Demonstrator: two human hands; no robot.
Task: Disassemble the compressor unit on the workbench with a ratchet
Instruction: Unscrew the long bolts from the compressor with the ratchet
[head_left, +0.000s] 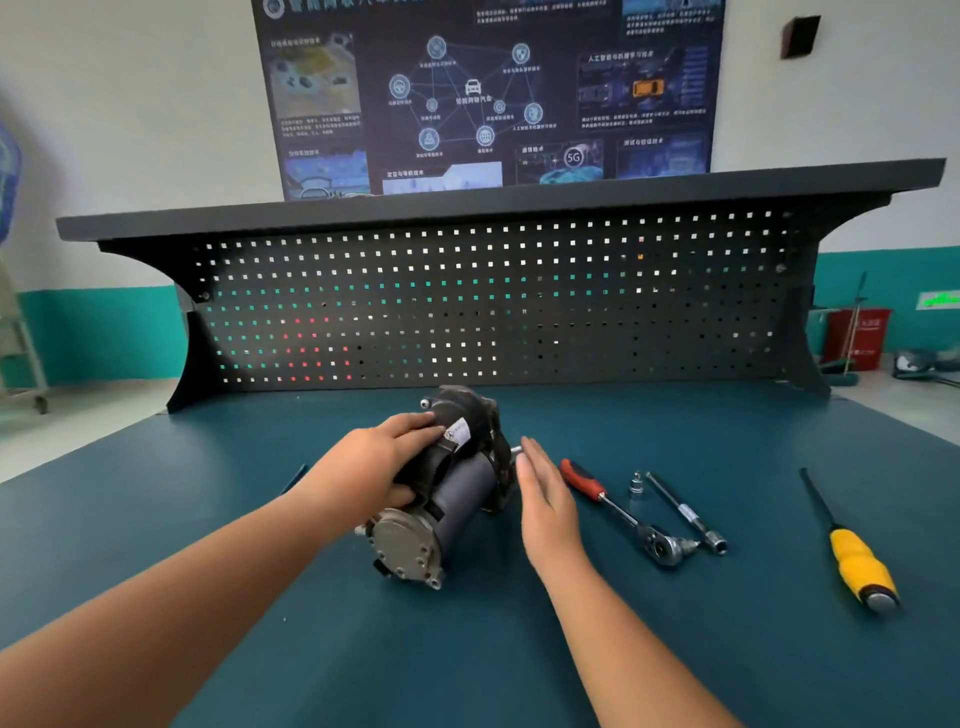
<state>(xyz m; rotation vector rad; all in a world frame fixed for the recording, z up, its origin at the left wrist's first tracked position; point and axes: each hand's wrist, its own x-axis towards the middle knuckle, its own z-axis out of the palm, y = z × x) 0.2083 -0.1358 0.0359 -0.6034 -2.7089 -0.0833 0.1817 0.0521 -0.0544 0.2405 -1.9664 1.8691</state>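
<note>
The left grip (374, 467) holds the compressor (462, 488); press it down firmly while the flat, empty right grip (545, 493) fetches the ratchet (615, 509).

The compressor (447, 483) lies on the desk (519, 649), in front of the pegboard (493, 301). Right of the compressor lies the ratchet (623, 514), with a socket (636, 483) and an extension bar (683, 512) just beyond it. Farthest right, well apart, lies a screwdriver (852, 551).

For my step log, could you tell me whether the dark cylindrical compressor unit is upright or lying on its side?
On its side: the dark cylindrical compressor unit lies on the teal workbench, silver end cap nearest.
</note>
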